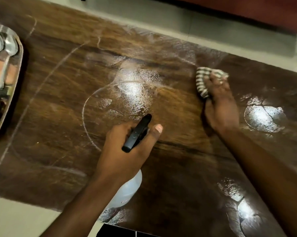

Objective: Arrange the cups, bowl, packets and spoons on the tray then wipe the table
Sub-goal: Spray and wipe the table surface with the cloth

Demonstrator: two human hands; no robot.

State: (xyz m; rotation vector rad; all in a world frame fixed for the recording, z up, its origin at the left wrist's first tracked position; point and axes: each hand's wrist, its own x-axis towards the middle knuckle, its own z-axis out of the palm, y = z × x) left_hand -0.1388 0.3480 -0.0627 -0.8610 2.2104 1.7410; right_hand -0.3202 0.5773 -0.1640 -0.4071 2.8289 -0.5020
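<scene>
Now wiping the surface (62, 120), the last part of the job. Rubbing with a stripy cloth (201, 81), bunched up small in the right hand (220, 110), at the far side of the surface and a bit to the right. Fingers (214, 81) curled tight round the cloth, pressing it down on the wood, most likely to soak up the wet.

Holding a spray bottle (127, 190) in the left hand (125, 151), nearer the body. Fingers (118, 132) wrapped round the neck, thumb sticking out, black nozzle (139, 130) pointing at the big wet patch (135, 86) in the middle. Probably held ready for one more squirt.

Looks well along: tray (19, 65) set at the left edge, out of the way of the wiping, with two spoons (6, 47) lying side by side on it. Something dark lower on the tray too, cut off by the picture edge, so cannot tell what. No cups or bowl to be seen from here.

More wet patches (262, 118) to the right of the cloth and near the front edge, not yet wiped. Thin white streaks curving over the left half as well. Nothing standing between the cloth and the puddles, only the left arm and bottle close to the middle one. Pale floor (16, 218) below the front edge.
</scene>
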